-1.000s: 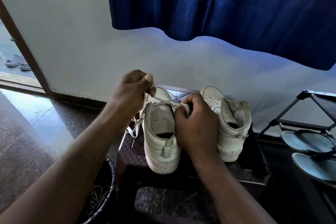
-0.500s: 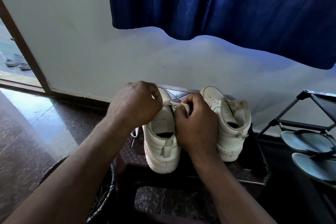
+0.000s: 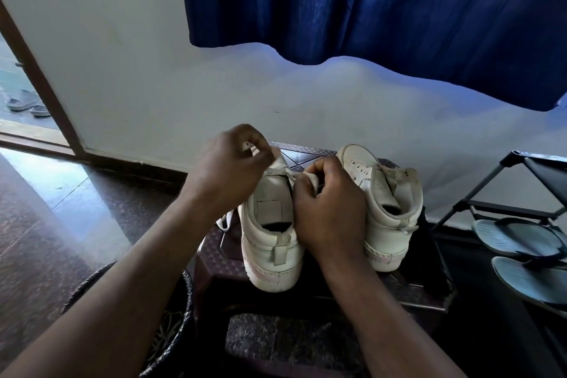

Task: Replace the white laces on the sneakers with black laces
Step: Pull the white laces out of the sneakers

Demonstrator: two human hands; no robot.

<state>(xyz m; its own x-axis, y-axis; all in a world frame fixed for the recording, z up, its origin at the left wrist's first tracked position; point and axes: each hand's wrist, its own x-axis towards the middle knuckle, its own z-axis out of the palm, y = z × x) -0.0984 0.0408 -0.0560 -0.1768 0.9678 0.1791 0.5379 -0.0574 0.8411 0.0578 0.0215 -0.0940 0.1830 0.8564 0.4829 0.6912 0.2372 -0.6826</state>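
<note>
Lifted since the earlier frame, the left hand [image 3: 233,169] pinches the white lace [image 3: 225,221] to draw it free; the right hand [image 3: 331,209] grips the left sneaker [image 3: 270,242], steadying it at the front edge of the stool [image 3: 214,255].

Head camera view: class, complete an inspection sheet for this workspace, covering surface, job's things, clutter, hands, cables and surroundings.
Surface: dark patterned stool by the wall.
Job's things: left sneaker and right sneaker side by side, heels toward camera; white lace hanging loose off the left one; black laces not seen.
Clutter: woven basket beside the stool.
Hands: left hand pinches the white lace; right hand grips the left sneaker's upper.
Cables: nothing seen.
Surroundings: blue curtain, shoe rack holding sandals, open doorway.
</note>
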